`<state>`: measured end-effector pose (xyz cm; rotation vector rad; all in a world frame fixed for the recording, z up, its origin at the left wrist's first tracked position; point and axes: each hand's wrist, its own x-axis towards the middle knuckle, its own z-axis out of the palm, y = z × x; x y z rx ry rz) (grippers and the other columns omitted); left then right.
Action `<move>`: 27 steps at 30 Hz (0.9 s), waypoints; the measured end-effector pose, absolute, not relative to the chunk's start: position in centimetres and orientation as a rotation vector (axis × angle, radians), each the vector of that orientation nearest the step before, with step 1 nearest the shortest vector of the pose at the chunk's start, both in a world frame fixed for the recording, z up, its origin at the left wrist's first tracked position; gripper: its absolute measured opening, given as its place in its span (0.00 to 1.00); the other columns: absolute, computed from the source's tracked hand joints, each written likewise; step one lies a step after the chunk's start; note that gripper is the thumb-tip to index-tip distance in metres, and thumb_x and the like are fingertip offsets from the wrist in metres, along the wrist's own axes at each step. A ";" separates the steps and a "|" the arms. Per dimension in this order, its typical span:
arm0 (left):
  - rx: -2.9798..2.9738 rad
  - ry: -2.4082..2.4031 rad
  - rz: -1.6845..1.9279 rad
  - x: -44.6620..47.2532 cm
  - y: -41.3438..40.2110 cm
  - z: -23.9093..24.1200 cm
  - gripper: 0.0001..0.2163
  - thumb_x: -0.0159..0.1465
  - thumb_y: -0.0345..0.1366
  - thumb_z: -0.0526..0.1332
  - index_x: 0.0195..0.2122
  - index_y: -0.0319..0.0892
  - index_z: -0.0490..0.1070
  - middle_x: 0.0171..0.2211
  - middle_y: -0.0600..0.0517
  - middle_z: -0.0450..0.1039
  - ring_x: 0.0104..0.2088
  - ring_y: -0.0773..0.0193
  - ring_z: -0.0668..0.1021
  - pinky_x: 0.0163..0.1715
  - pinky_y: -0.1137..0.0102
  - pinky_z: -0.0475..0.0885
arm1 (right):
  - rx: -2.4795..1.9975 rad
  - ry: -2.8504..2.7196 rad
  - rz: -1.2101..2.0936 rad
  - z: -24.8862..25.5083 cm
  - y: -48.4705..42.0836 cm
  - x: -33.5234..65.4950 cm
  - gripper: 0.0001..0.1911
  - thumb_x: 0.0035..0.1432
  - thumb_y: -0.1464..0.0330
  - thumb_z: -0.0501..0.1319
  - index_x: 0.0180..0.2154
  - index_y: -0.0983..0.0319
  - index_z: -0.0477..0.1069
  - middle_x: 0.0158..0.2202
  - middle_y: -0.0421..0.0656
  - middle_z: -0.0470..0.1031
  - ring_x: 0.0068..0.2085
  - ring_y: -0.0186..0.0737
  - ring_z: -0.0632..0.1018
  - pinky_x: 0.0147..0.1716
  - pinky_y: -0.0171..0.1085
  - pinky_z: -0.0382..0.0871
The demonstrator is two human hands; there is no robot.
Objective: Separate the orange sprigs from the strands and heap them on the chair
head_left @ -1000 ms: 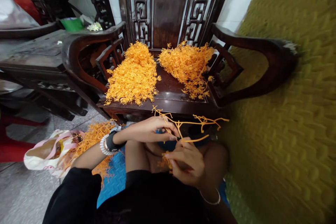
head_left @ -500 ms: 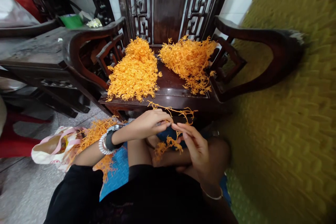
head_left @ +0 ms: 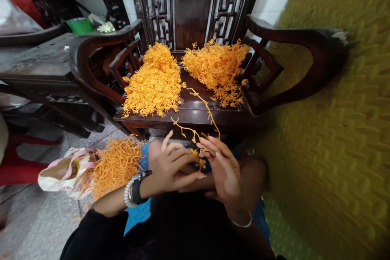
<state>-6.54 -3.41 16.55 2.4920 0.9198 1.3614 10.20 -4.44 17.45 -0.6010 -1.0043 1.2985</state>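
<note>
At lower centre, left hand [head_left: 172,166] and right hand [head_left: 225,170] together pinch an orange strand [head_left: 207,109] running up toward the chair [head_left: 183,116].

Left hand [head_left: 170,166] and right hand [head_left: 224,168] pinch orange stringy bit [head_left: 198,128]. Two orange piles [head_left: 155,83] on dark wooden chair [head_left: 198,113].

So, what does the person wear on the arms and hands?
Both hands are bare, left hand and right hand. The left wrist carries a black watch and a white beaded bracelet, with a black sleeve higher up. The right wrist has one thin silver bangle.
</note>
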 end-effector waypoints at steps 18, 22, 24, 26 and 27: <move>1.763 0.713 0.589 -5.7 -1.5 14.5 0.15 0.69 0.44 0.51 0.38 0.35 0.67 0.34 0.49 0.68 0.37 0.66 0.69 0.40 0.70 0.66 | -0.907 -1.139 1.527 15.4 -5.9 14.7 0.16 0.66 0.63 0.50 0.52 0.60 0.67 0.52 0.50 0.72 0.53 0.45 0.75 0.48 0.47 0.72; 1.914 0.777 0.557 -5.6 -1.7 14.5 0.16 0.71 0.43 0.48 0.32 0.36 0.65 0.33 0.50 0.65 0.36 0.66 0.67 0.40 0.69 0.64 | -1.242 -1.329 0.969 16.2 -6.5 15.5 0.15 0.64 0.65 0.55 0.51 0.59 0.67 0.50 0.49 0.73 0.42 0.42 0.79 0.44 0.44 0.74; 1.861 0.793 0.567 -5.3 -2.0 14.5 0.16 0.71 0.43 0.47 0.35 0.37 0.65 0.34 0.50 0.65 0.37 0.66 0.68 0.41 0.68 0.65 | -1.201 -1.505 0.709 16.4 -6.5 14.6 0.18 0.61 0.68 0.59 0.53 0.58 0.66 0.51 0.48 0.72 0.49 0.43 0.75 0.51 0.45 0.70; 1.728 0.784 0.644 -5.1 -2.4 14.5 0.14 0.71 0.43 0.47 0.41 0.37 0.65 0.38 0.49 0.67 0.40 0.65 0.70 0.44 0.68 0.66 | -1.111 -1.738 0.657 16.2 -6.2 13.4 0.26 0.58 0.69 0.62 0.58 0.59 0.62 0.55 0.49 0.68 0.57 0.45 0.69 0.57 0.46 0.64; 1.648 0.773 0.693 -5.1 -2.5 14.5 0.13 0.71 0.42 0.47 0.44 0.38 0.64 0.40 0.48 0.68 0.42 0.65 0.70 0.46 0.68 0.66 | -1.086 -1.823 0.680 15.8 -6.0 12.7 0.30 0.57 0.69 0.62 0.60 0.60 0.58 0.57 0.50 0.66 0.58 0.45 0.68 0.58 0.46 0.63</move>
